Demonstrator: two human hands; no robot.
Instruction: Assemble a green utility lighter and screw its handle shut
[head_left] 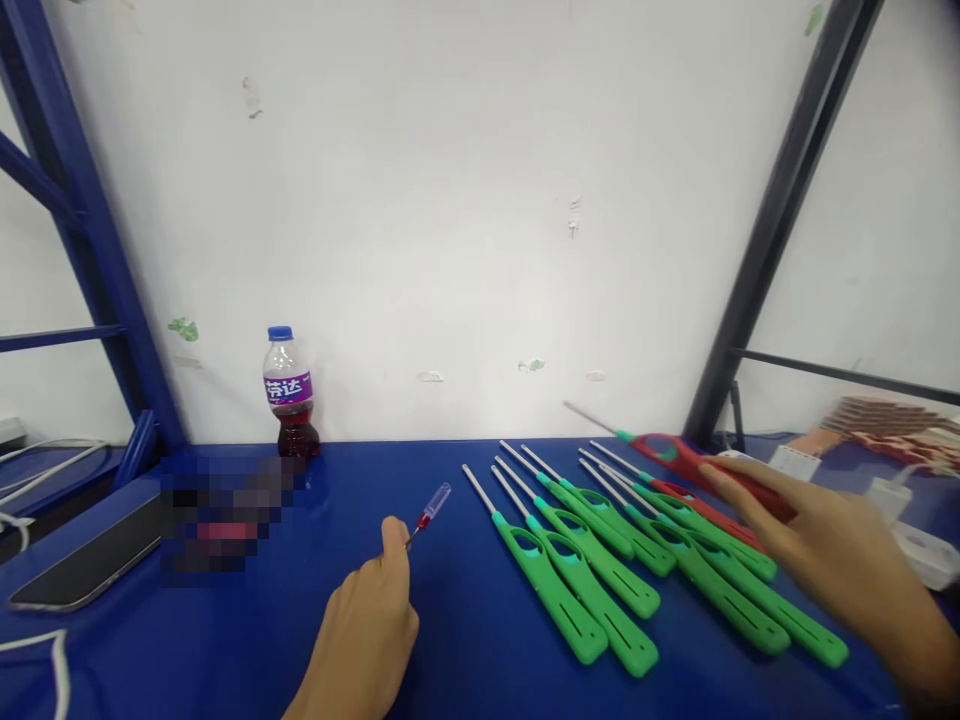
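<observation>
My left hand (367,620) is closed around the thin metal shaft of a small screwdriver (433,505). Its clear purple and red handle sticks out past my thumb, pointing up and to the right. On the right, my right hand (817,540) grips a red long-necked lighter (675,457) by its body, raised above the table, with the metal tube pointing to the upper left. Below and left of that hand lie several green lighters (559,590) side by side, tubes toward the wall. Another red lighter (705,510) lies among them, partly covered by the held one.
A drink bottle (289,390) with a blue cap and dark liquid stands at the back left of the blue table (360,500). A phone (90,550) and white cables (56,660) are at the left. White power strip (926,555) is at the far right. Metal posts (780,230) flank the table.
</observation>
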